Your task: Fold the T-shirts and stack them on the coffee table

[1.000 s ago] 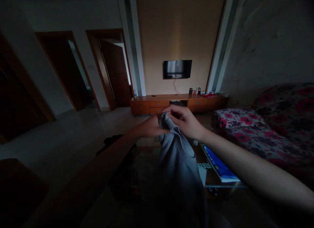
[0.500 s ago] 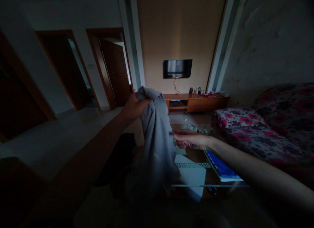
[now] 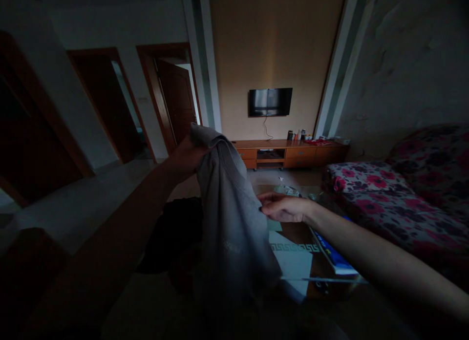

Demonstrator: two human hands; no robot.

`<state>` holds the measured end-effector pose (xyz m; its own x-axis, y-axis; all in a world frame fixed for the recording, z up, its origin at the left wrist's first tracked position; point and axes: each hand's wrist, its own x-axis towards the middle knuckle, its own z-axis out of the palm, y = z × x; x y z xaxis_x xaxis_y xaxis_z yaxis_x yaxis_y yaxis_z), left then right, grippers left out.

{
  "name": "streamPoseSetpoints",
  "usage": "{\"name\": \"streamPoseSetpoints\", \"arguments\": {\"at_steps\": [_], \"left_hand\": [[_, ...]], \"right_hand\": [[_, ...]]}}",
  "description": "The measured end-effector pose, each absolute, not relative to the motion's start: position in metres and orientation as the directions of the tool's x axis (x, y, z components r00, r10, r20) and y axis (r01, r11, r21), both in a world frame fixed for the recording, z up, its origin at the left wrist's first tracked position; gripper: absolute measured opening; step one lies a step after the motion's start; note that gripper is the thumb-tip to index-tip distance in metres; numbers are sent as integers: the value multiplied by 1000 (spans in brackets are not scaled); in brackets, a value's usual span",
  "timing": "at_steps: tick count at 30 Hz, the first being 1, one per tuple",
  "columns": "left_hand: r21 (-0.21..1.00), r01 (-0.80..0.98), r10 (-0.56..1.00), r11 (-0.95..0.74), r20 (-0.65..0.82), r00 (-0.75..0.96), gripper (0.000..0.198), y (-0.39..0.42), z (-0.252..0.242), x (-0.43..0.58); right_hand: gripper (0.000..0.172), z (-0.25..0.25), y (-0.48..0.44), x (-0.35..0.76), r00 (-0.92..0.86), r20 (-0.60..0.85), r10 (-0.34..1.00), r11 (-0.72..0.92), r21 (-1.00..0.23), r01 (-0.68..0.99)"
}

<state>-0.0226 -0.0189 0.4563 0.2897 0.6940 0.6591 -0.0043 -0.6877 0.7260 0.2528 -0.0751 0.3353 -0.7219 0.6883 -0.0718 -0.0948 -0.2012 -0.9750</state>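
A grey shirt (image 3: 234,208) with a small pale print hangs in front of me, its lower part fading into shadow. My left hand (image 3: 188,157) is closed on its upper edge, with the fingers partly hidden behind the fabric. Lower down, at the shirt's right edge, my right hand (image 3: 282,207) has thumb and fingertips pinched at the cloth. A dark piece of cloth (image 3: 176,227) lies to the left of the shirt, below my left hand.
Beneath the hands is a glass-topped table (image 3: 293,262) with a key-pattern border. A blue book (image 3: 335,254) and a small dark object (image 3: 321,285) are at its right. Beyond stand a floral sofa (image 3: 370,179), a TV cabinet (image 3: 298,157) and a wall-mounted television (image 3: 270,102).
My left hand has shifted left with the shirt's top edge, and the shirt is spread wider. My right hand remains at its right edge. The view has turned slightly left.
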Motion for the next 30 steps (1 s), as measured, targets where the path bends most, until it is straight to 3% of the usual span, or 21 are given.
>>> {"name": "streamPoseSetpoints", "arguments": {"at_steps": [4, 8, 12, 16, 19, 24, 30], "left_hand": [[783, -4, 744, -622, 592, 310, 35, -12, 453, -31], [752, 110, 750, -650, 611, 255, 36, -9, 455, -33], [697, 352, 781, -624, 544, 308, 38, -11, 460, -48], [710, 468, 843, -527, 366, 395, 39, -12, 455, -72], [772, 474, 876, -423, 214, 433, 42, -10, 447, -86], [873, 398, 855, -282, 40, 517, 45, -3, 431, -95], [892, 375, 860, -251, 28, 510, 48, 1, 418, -94]], "right_hand": [[46, 332, -87, 235, -755, -9, 655, -315, -912, -263], [57, 324, -87, 228, -765, -123, 632, -409, -891, -195], [44, 332, -79, 259, -643, -187, 742, -212, -977, 40], [43, 364, -72, 307, -496, 24, 868, 125, -977, 173], [52, 388, -68, 338, -398, 148, 905, 259, -936, 240], [48, 408, -67, 374, -307, 191, 932, 309, -862, 402], [42, 423, -80, 385, -232, 152, 961, 261, -778, 571]]}}
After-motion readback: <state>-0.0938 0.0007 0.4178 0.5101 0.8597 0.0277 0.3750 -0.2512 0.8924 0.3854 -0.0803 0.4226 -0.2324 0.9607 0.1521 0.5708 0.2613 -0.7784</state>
